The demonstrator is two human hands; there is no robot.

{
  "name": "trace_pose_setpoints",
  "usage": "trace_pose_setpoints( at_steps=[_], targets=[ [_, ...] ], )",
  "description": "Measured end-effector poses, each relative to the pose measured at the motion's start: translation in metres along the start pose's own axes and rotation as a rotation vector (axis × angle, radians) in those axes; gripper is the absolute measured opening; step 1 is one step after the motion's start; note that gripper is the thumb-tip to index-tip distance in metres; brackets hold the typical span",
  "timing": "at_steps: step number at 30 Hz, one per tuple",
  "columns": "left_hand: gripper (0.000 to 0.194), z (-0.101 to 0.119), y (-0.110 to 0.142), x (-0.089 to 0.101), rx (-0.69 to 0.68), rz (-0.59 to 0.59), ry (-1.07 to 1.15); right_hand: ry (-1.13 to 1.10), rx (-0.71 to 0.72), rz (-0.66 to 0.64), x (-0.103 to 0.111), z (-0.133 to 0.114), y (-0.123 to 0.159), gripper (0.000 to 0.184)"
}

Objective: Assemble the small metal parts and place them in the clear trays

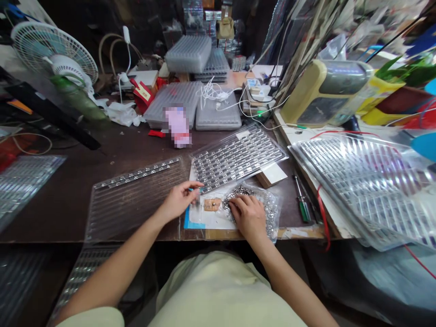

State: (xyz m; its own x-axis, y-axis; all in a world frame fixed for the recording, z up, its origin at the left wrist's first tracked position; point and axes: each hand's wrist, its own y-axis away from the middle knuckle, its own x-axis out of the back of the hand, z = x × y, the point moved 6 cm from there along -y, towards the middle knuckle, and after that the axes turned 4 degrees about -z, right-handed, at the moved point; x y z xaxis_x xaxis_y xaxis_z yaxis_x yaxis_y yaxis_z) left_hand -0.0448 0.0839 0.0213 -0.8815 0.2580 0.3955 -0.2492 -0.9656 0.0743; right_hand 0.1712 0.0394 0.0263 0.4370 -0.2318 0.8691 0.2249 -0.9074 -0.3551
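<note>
My left hand (180, 200) has thumb and fingers drawn together at the lower left corner of a clear tray full of small metal parts (238, 156). A bit of teal shows at its fingertips; what they pinch is too small to name. Over an open plastic bag of small shiny metal pieces (270, 211) lies my right hand (250, 215), its bent fingertips among the pieces. Whether it grips one is hidden. Between my hands sits a small tan block (211, 205). Left of my left hand lies a clear ribbed tray (136, 200) with metal parts along its far rows.
A green-handled screwdriver (302, 204) lies right of the bag. Stacked trays (368, 181) fill the right side. At the back are a fan (54, 50), clear plastic trays (189, 52), a white cable (213, 93) and a yellowish machine (316, 93). A pixelated pink item (177, 126) lies mid-table.
</note>
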Motion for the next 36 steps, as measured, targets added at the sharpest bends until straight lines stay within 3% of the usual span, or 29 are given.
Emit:
trace_pose_setpoints(
  at_steps=[4, 9, 16, 22, 28, 32, 36],
  targets=[
    [0.016, 0.005, 0.02, -0.026, -0.083, 0.125, -0.188, -0.124, 0.002, 0.024, -0.003, 0.001, 0.0, 0.014],
    [0.012, 0.013, 0.022, -0.043, -0.217, 0.132, -0.257, -0.177, 0.007, 0.052, -0.005, 0.002, 0.001, 0.015],
    [0.013, 0.012, 0.024, -0.045, -0.274, 0.145, -0.329, -0.168, 0.004, 0.039, -0.005, 0.002, 0.0, 0.017],
    [0.014, 0.01, 0.023, -0.048, -0.241, 0.127, -0.358, -0.169, -0.008, 0.015, -0.006, 0.002, 0.001, 0.02],
    [0.012, 0.008, 0.023, -0.042, -0.224, 0.17, -0.233, -0.192, -0.011, 0.046, 0.0, -0.005, -0.003, 0.018],
    [0.011, 0.007, 0.023, -0.032, -0.178, 0.275, -0.168, -0.161, 0.015, -0.044, -0.012, -0.023, -0.01, 0.014],
    [0.012, 0.007, 0.022, -0.032, -0.168, 0.267, -0.15, -0.12, 0.034, -0.06, -0.024, -0.035, -0.014, 0.013]
  ],
)
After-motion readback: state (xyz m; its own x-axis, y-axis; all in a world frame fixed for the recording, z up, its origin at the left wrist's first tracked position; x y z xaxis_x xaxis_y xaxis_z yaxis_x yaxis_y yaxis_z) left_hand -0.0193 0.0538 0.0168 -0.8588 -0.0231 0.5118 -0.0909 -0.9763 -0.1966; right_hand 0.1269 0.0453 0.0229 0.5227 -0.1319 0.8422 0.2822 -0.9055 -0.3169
